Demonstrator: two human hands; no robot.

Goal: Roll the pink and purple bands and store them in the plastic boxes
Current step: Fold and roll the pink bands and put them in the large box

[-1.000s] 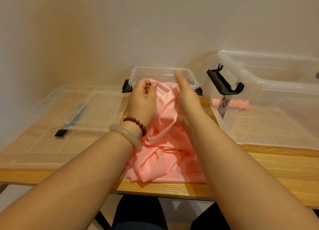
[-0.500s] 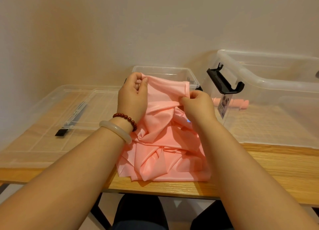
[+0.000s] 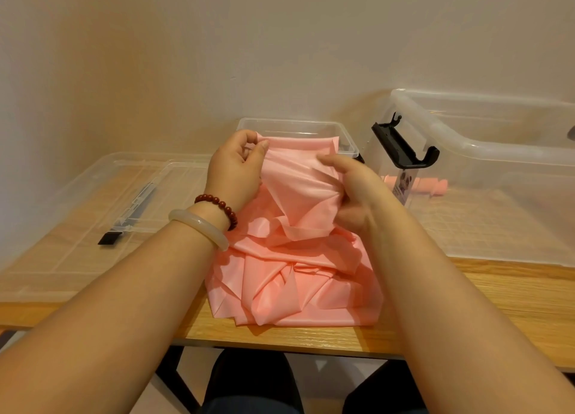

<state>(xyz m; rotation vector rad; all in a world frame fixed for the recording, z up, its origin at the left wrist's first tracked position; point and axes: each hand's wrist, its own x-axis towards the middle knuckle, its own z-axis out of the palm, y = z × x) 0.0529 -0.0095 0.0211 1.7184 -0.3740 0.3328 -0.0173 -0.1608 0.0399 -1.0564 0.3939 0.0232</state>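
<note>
R hand [image 3: 357, 189] further across pink band [image 3: 295, 273], blurred; small box [image 3: 311, 126] half-hidden behind.

A wooden table [image 3: 451, 295] spans the lower frame, a plain wall [image 3: 217, 56] fills the top, a clear lid [image 3: 93, 214] lies left.

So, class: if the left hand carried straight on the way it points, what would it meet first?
Likely the small clear box just behind the pink band that the left hand pinches; depth is unclear.
</note>
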